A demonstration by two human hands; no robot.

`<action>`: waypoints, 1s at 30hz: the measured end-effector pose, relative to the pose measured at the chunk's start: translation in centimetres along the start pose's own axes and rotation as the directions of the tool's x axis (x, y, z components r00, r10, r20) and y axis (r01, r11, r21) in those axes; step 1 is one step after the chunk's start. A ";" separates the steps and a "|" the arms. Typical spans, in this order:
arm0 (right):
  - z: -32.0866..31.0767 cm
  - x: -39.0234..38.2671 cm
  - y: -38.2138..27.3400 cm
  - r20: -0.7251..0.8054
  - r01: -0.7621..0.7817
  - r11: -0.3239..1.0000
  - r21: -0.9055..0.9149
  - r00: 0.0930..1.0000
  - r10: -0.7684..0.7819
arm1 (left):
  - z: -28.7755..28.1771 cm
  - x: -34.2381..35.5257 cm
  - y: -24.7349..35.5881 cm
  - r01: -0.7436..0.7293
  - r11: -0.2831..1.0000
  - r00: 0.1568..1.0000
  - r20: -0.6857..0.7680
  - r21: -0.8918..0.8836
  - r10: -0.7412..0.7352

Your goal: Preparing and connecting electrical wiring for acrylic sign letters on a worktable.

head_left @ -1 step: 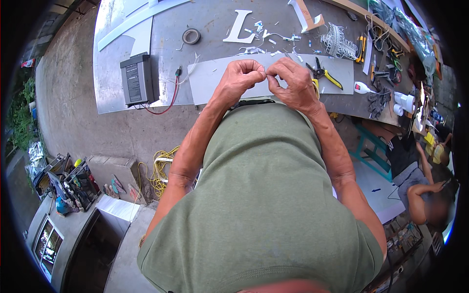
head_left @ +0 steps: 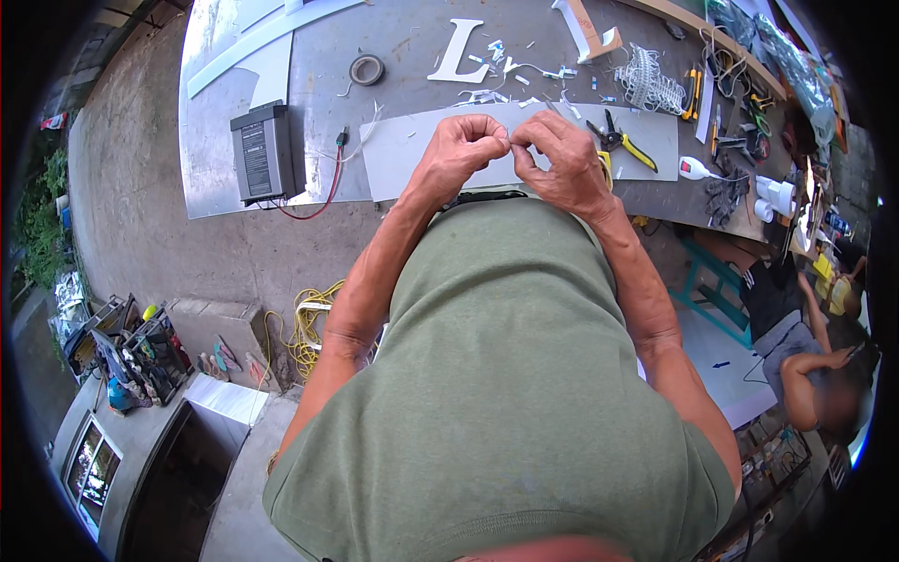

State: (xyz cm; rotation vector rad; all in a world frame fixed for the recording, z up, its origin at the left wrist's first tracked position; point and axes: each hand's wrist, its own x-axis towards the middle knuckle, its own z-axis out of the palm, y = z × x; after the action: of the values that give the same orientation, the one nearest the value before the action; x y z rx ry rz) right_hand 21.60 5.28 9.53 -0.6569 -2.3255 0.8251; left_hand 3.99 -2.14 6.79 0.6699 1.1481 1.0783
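Two hands are recorded before the green shirt [head_left: 543,328], near the close edge of the desk [head_left: 412,56]. On the left hand [head_left: 466,150], thumb and forefinger are closed at the tips, with the other fingers curled. On the right hand [head_left: 562,159], a similar narrow pinch is formed, and the two sets of fingertips are nearly brought together. A small item appears to be held between them, over the pale sheet [head_left: 393,140]; its kind and long axis cannot be told, and neither hand can be judged the nearer.

The sheet is laid lengthwise from left to right along the near edge, so little room is left toward the torso. Pliers [head_left: 615,140] are noted just right of the right hand, one yellow handle being slanted toward the near right; movement on that side is judged to be hampered. Wider room is judged to be offered leftward, as far as the loose wires by the black box [head_left: 262,155].

Beyond the sheet, white scraps [head_left: 485,96] are scattered, with a coiled strip [head_left: 648,82] to the right. Farther off, a tape roll [head_left: 366,69] and a white letter [head_left: 459,51] are found.
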 end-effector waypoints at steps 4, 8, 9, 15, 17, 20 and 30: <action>0.2 -0.1 -0.6 -0.016 0.010 1.000 -0.007 1.000 -0.010 | 0.4 -0.2 0.0 -0.037 0.999 0.999 0.034 0.023 0.037; 0.5 -0.5 -0.8 -0.092 -0.044 0.998 -0.037 0.995 0.041 | 1.0 -0.5 0.1 -0.024 0.999 1.000 -0.013 0.047 0.024; 0.5 -0.6 -0.6 -0.145 -0.083 0.995 -0.051 0.987 0.075 | 1.0 -0.6 0.2 -0.025 0.999 1.000 -0.011 0.047 0.026; -5.9 -2.6 5.8 -0.277 -0.547 0.802 -0.241 0.830 0.483 | 0.1 -1.0 0.1 0.102 0.977 0.995 0.015 -0.187 -0.101; -6.3 -2.0 4.9 -0.167 -0.537 0.768 -0.349 0.842 0.513 | 0.1 -0.5 0.6 0.122 0.974 0.993 0.026 -0.192 -0.119; -5.3 -1.1 1.9 -0.031 -0.317 0.942 0.111 0.946 0.322 | -0.2 0.1 0.3 0.182 0.968 0.981 0.105 -0.175 -0.165; -3.7 0.8 0.4 0.257 0.157 0.988 -0.009 0.955 -0.149 | -0.6 0.0 0.2 0.241 0.963 0.948 0.241 -0.122 -0.207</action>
State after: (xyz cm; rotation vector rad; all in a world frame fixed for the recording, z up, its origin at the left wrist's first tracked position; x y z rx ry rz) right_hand 23.58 7.49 11.85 -0.3934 -2.5865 0.8468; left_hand 3.38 -2.10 6.81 0.5145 0.9112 0.8606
